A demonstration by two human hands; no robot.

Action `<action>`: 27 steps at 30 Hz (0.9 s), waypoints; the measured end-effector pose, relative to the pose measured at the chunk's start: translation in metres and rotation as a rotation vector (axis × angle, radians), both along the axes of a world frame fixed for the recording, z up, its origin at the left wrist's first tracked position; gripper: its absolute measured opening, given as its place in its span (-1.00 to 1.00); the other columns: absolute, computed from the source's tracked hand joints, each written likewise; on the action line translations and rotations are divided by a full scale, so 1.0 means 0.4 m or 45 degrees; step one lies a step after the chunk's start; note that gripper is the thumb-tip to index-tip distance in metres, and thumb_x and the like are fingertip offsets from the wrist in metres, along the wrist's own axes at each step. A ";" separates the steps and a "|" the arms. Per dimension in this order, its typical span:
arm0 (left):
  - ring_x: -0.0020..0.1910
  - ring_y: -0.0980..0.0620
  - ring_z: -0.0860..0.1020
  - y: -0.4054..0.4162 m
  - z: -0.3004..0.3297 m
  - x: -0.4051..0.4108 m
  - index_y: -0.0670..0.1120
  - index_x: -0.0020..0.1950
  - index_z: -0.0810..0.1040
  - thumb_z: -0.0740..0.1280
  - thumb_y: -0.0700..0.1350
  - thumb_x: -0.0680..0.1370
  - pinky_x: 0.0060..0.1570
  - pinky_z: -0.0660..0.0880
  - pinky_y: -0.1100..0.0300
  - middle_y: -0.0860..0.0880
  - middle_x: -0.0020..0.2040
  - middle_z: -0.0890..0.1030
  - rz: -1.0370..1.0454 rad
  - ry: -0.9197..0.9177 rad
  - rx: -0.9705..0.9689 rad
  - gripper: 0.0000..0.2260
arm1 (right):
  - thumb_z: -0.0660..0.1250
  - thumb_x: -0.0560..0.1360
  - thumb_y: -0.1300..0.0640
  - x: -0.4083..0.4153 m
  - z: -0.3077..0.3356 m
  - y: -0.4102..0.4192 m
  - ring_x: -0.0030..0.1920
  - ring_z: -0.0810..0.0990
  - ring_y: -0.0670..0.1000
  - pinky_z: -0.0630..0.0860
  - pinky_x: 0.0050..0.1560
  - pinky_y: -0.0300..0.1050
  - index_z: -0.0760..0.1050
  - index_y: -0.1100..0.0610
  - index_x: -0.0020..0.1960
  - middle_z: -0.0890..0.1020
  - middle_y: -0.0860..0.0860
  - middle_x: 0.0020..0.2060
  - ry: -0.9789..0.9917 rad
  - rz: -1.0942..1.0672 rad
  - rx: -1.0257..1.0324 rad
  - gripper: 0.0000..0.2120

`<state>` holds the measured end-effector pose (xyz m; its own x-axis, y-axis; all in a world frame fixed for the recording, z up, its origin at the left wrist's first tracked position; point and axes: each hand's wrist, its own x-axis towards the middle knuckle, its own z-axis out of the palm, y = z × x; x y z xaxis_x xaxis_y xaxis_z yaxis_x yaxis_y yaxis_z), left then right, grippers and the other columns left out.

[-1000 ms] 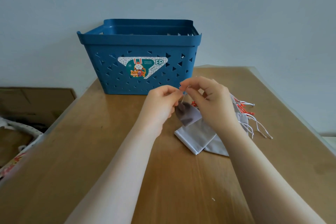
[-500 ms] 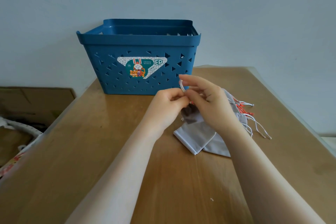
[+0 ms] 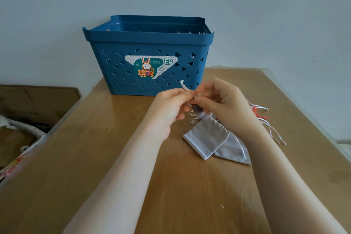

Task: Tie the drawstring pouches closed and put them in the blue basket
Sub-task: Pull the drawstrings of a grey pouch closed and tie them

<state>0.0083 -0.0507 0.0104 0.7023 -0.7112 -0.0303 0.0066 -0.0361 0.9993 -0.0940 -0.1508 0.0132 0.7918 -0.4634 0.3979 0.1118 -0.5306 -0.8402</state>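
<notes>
A blue basket (image 3: 148, 43) with triangular holes and a sticker stands at the table's far edge. In front of it my left hand (image 3: 169, 108) pinches a white drawstring (image 3: 183, 87) whose frayed end sticks up above its fingers. My right hand (image 3: 226, 102) pinches the cord and the gathered neck of a dark grey pouch (image 3: 196, 109), mostly hidden between the two hands. Below them two light grey pouches (image 3: 207, 138) lie flat and overlapping on the table. More pouches sit behind my right hand, only their red and white cords (image 3: 266, 119) showing.
The wooden table (image 3: 95, 157) runs to the wall behind the basket. A cardboard box (image 3: 38, 100) and some clutter sit below the table's left edge. A small white scrap (image 3: 222, 206) lies on the tabletop near my right forearm.
The cord end has passed from my right hand's fingers to my left hand, which now holds it pointing up. The dark pouch has sunk lower between the hands.
</notes>
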 end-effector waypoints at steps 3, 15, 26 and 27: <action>-0.32 0.12 0.44 0.002 -0.002 0.002 -0.04 -0.21 0.61 0.33 -0.14 0.54 -0.40 0.32 0.31 0.03 -0.33 0.54 -0.049 0.174 -0.002 -0.86 | 0.40 0.44 0.28 0.004 -0.005 -0.001 -0.37 0.53 -0.06 0.53 -0.25 -0.11 0.47 0.06 -0.10 0.60 0.07 -0.35 0.125 0.069 -0.093 -0.83; -0.18 0.21 0.56 0.009 0.006 0.002 0.02 -0.15 0.62 0.38 -0.19 0.50 -0.18 0.41 0.29 0.09 -0.19 0.65 -0.067 -0.164 -0.010 -0.89 | 0.35 0.45 0.27 0.008 -0.017 -0.020 0.03 0.48 -0.02 0.42 0.05 -0.17 0.61 -0.04 0.01 0.50 -0.11 -0.07 0.158 -0.241 -0.362 -0.74; -0.30 0.18 0.57 0.012 0.003 0.016 0.03 -0.19 0.63 0.41 -0.23 0.46 -0.13 0.54 0.25 0.08 -0.29 0.64 0.071 -0.621 -0.005 -0.85 | 0.37 0.47 0.21 0.004 -0.007 -0.019 -0.34 0.53 -0.23 0.39 -0.35 -0.44 0.58 0.06 -0.17 0.65 -0.06 -0.26 0.235 -0.210 -0.157 -0.92; -0.28 0.17 0.58 0.009 0.001 0.017 0.03 -0.18 0.62 0.41 -0.22 0.46 -0.12 0.54 0.25 0.08 -0.28 0.64 0.104 -0.663 0.003 -0.86 | 0.37 0.47 0.22 0.004 -0.005 -0.018 -0.34 0.53 -0.24 0.40 -0.34 -0.44 0.58 0.06 -0.17 0.64 -0.07 -0.27 0.225 -0.204 -0.150 -0.92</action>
